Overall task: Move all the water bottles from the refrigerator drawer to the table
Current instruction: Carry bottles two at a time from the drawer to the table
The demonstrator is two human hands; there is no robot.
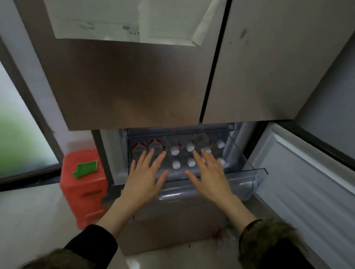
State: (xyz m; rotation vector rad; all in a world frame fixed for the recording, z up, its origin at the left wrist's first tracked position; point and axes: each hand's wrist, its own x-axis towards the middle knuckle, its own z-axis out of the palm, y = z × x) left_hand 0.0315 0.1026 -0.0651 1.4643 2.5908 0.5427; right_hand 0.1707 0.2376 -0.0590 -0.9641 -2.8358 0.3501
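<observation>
Reaching both flat, spread hands, left hand (145,175) and right hand (209,178), over capped bottles (176,166) in the drawer (243,178); red stool (82,181) on pale floor (14,227) left of them.

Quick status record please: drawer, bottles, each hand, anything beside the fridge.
drawer: pulled out, clear plastic, below the closed upper doors
bottles: upright in the drawer, white caps showing, none lifted yet
left hand: open, fingers spread over the drawer's left side, holding nothing
right hand: open, fingers spread over the white caps, holding nothing
stool: red, on the floor left of the fridge, green item on top
table: not in view
</observation>
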